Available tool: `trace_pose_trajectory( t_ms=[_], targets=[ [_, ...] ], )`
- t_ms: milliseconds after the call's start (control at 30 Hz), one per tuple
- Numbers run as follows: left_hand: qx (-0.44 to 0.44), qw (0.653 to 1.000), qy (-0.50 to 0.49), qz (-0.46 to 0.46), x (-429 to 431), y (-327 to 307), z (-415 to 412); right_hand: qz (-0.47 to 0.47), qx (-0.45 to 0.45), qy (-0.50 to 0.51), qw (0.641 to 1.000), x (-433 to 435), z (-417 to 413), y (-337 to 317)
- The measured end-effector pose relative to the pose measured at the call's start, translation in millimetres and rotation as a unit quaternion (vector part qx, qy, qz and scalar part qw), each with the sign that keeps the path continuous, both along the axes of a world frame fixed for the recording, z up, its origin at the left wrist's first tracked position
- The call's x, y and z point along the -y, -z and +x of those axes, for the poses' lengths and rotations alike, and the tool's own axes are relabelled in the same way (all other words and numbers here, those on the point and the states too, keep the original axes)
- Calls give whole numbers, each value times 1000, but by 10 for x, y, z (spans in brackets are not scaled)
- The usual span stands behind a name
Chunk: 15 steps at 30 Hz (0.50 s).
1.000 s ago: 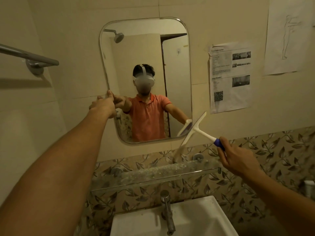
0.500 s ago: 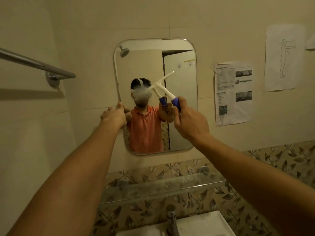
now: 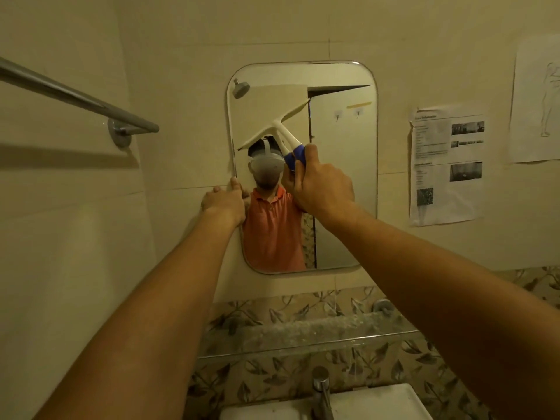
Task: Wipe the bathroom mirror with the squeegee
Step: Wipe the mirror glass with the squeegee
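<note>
Before the upper half of the mirror: squeegee, blade slanting toward 2 o'clock, at 11 o'clock from the right hand, fingers curled round its blue handle. Left hand grips the mirror's 9 o'clock edge.

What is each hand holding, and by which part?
The right hand grips the squeegee by its blue handle end. The left hand holds the mirror by its left edge.
</note>
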<state>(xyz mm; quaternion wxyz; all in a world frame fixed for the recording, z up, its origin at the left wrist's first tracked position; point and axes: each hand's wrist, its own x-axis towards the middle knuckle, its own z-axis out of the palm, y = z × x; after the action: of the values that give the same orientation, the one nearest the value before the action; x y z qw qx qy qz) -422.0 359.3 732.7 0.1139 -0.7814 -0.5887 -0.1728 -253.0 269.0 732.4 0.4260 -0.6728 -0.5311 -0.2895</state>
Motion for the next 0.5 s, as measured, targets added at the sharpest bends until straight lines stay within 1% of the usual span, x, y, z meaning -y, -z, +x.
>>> trace_pose_trajectory(
  t_ms=[100,233,500],
  targets=[
    [-1,1000,-12,-12,-11,-30,-18,-17,-21,-8,1000,-10,2,185],
    [-10,1000,-10,-16,-26,-20,-72,-41,-28,-4,999,55,37,457],
    [9,1000,12,-24,-52,30,-128,-81,-54,7,995,211,153,976]
  ],
)
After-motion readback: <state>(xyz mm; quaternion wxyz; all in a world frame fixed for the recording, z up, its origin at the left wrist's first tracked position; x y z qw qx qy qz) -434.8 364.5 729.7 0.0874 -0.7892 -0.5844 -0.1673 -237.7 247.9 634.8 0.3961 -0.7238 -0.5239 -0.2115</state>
